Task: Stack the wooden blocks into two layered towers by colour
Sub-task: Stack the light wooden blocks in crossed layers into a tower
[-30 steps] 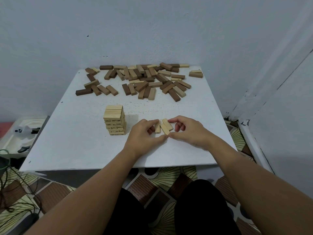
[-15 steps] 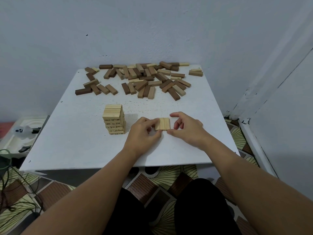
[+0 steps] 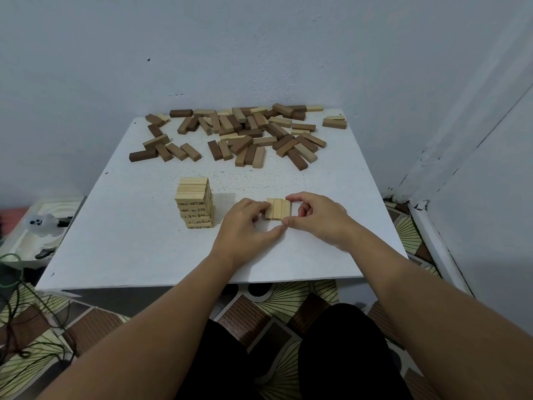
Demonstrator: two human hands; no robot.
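Observation:
A light wooden tower (image 3: 195,203) of several layers stands on the white table (image 3: 138,246), left of centre. Just right of it, three light blocks (image 3: 277,208) lie side by side as one flat row. My left hand (image 3: 248,229) pinches the row's left side, and my right hand (image 3: 315,216) pinches its right side, fingers curled over the far edge. The thumbs meet in front of the row. A loose pile of brown, tan and light blocks (image 3: 245,134) covers the table's far part.
A wall runs close behind the table and another on the right. On the floor at the left sit a white tray (image 3: 26,226) with a small ghost-like figure (image 3: 43,223) and green cables (image 3: 17,284). My knees are under the near table edge.
The three light blocks lay askew a second ago. Both hands have pushed them together into a straight, tight row between the fingers.

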